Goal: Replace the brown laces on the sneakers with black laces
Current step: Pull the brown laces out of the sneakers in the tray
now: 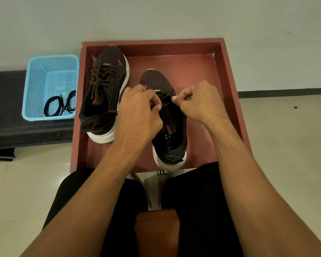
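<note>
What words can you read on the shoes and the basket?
"SOFT": white, on the insole of the near sneaker; the smaller print beside it is too blurred to read.
"PUMA": orange, on that sneaker's tongue.
Orange letters on the tongue of the far sneaker: too blurred to read for sure.
Small label on the rim of the blue basket: too small to read.

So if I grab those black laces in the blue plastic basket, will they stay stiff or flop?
Probably flop: the thin black cord laces lie in loose, overlapping loops in the blue plastic mesh basket, so they would likely dangle and may tangle. Being so thin, they are probably light.
</note>
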Tool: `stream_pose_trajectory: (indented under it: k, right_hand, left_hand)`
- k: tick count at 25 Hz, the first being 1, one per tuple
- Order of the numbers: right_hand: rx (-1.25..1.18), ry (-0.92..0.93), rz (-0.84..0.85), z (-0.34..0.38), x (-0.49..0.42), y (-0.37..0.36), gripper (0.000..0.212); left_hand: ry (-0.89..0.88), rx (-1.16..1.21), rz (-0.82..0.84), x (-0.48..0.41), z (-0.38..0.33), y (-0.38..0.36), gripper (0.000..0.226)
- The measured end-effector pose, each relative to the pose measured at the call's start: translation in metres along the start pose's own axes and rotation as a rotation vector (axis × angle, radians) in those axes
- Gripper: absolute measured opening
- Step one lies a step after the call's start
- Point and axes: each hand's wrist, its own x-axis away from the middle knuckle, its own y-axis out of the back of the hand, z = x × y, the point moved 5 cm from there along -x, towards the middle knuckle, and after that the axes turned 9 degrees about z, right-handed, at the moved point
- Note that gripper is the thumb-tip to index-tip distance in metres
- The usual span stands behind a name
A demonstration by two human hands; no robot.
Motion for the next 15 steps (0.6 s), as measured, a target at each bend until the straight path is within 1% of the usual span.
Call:
stream_pose_trajectory:
  k: [1,5,7,10,15]
  right_hand:
    - [0.010,0.004,-0.004,0.000,0.000,0.000,0.028]
    - [-0.011,0.002,-0.001,-0.001,0.000,0.001,0.028]
    - [-0.021,0.001,-0.006,-0.002,0.000,0.002,0.029]
    - [-0.018,0.004,-0.007,-0.001,0.001,0.002,0.025]
    - [0.005,0.023,-0.036,0.002,0.001,0.001,0.030]
  left_hand:
    - [-0.018,-0.008,0.006,-0.002,-0.001,-0.002,0.007]
    - [-0.067,-0.100,0.017,-0.017,-0.014,-0.018,0.022]
    - [-0.046,-0.126,-0.002,-0.020,-0.015,-0.020,0.020]
    - [-0.046,-0.095,-0.021,-0.022,-0.010,-0.020,0.015]
    - [-0.038,-0.052,0.009,-0.027,-0.004,-0.022,0.007]
